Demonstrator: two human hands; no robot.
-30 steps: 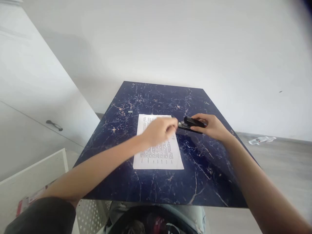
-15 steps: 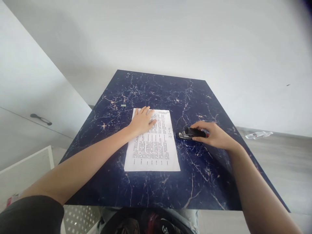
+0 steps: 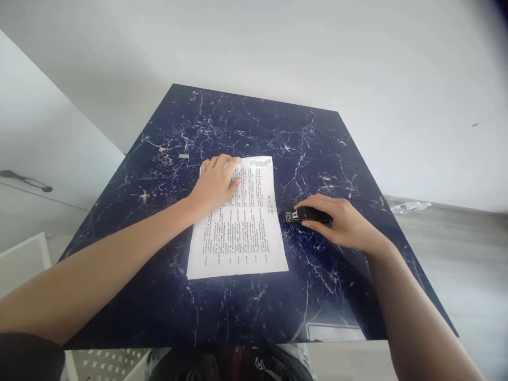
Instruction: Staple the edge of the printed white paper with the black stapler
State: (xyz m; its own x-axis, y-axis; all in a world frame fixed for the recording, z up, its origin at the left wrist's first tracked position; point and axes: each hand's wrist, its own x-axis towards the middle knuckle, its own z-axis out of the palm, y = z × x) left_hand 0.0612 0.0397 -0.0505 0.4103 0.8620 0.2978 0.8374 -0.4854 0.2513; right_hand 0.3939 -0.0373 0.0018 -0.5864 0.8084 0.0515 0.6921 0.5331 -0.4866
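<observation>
A printed white sheet of paper [image 3: 246,233] lies on the dark blue marbled table [image 3: 254,312]. My left hand [image 3: 215,182] rests on its upper left part, palm down, with the fingers a little bent and the thumb apart. Just right of the paper, my right hand [image 3: 333,217] is wrapped round a black stapler [image 3: 307,214] on the table. The stapler's front end points left, close to the paper's right edge. My palm hides its rear end.
A small green piece [image 3: 183,156] lies on the table, up and left of the paper. Beyond the table's right edge, a clear plastic wrapper [image 3: 410,207] is on the floor. A white cabinet with a dark handle [image 3: 26,180] stands at the left.
The view has shifted a little. My left hand's fingers look more bent on the paper. The stapler's top part, raised before, now appears lower over its base in my right hand.
</observation>
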